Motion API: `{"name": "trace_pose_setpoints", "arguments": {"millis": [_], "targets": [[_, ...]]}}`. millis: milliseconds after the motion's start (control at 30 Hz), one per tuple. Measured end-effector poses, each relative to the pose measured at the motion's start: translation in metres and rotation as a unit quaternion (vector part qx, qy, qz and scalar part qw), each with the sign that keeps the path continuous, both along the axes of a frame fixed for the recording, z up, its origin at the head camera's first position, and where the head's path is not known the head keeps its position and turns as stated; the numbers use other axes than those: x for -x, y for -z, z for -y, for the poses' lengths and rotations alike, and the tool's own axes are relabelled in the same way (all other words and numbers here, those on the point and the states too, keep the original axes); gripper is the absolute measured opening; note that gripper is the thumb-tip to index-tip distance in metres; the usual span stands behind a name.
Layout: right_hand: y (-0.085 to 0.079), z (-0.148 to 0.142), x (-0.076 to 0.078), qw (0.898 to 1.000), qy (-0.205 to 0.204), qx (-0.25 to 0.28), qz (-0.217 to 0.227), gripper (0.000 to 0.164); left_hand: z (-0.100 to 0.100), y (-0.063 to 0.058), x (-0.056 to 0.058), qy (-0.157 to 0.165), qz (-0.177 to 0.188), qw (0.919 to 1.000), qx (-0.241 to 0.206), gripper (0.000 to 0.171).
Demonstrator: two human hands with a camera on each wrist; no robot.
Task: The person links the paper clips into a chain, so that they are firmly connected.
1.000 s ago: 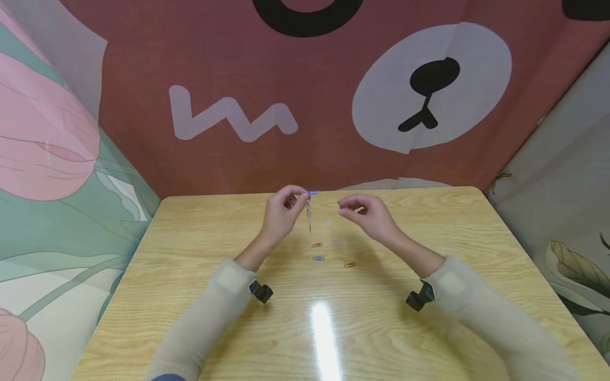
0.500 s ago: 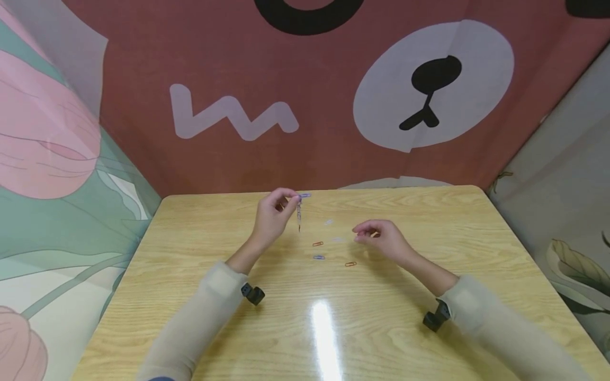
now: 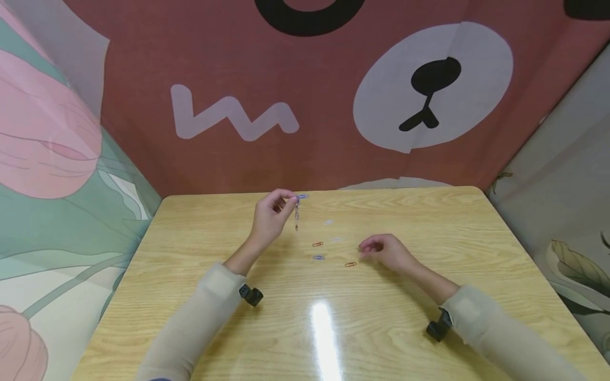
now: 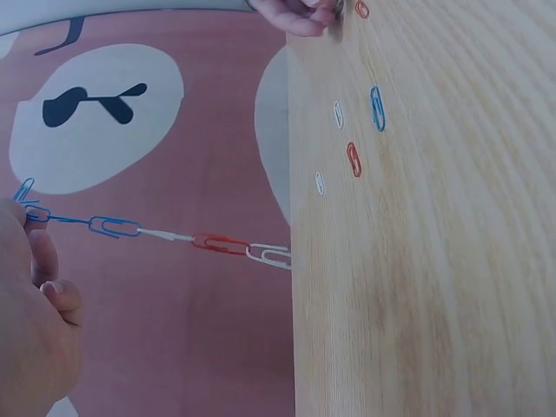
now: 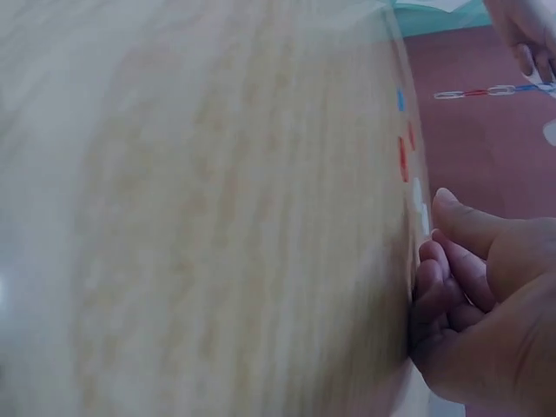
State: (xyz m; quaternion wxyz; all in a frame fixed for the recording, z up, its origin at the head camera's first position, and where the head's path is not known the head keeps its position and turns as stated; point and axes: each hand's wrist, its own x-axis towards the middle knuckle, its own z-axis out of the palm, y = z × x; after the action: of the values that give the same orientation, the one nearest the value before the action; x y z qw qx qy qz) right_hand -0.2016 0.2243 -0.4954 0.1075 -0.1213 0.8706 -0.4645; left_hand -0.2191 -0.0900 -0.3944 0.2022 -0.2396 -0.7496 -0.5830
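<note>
We note a pale wood-grain worktop [image 3: 267, 328] before a red-brown, bear-print fabric backdrop [image 3: 229, 164]. Above the worktop, left fingers [image 3: 282, 193] pinch a hanging red-white-blue paperclip chain [image 4: 165, 234]; right fingers [image 3: 374, 242] curl loosely, tips apart.

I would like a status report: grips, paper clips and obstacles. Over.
Left grip: pinching top of hanging paper-clip chain. Right grip: near orange paper clip, nothing visibly held. Five loose paper clips on table. No obstruction seen.

Backdrop [image 3: 310, 69]: red-brown, muzzle [image 3: 432, 87] 1 o'clock
Floral drape [image 3: 52, 180]: 9 o'clock
Pale leafy drape [image 3: 567, 174]: 3 o'clock
Tabletop [image 3: 200, 233]: wood-grain, glare [image 3: 326, 338] 6 o'clock
</note>
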Motion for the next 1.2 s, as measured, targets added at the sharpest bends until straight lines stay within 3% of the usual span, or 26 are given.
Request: {"name": "trace_pose_setpoints", "arguments": {"millis": [267, 667, 867, 1200], "targets": [[0.004, 0.007, -0.003, 1.000, -0.020, -0.008, 0.003, 0.021, -0.002, 0.000, 0.001, 0.006, -0.006, 0.9999, -0.006, 0.005], [0.003, 0.019, -0.004, 0.999, -0.010, -0.038, -0.015, 0.015, -0.007, -0.003, 0.000, -0.003, 0.002, 1.0000, -0.009, 0.005], [0.007, 0.023, -0.005, 0.997, -0.001, -0.065, -0.044, 0.005, -0.008, -0.002, 0.001, 0.002, 0.002, 0.9999, -0.010, 0.007], [0.006, 0.024, -0.007, 0.993, -0.013, -0.101, -0.068, 0.009, -0.009, -0.001, 0.001, 0.005, 0.005, 1.0000, -0.006, 0.006]]}}
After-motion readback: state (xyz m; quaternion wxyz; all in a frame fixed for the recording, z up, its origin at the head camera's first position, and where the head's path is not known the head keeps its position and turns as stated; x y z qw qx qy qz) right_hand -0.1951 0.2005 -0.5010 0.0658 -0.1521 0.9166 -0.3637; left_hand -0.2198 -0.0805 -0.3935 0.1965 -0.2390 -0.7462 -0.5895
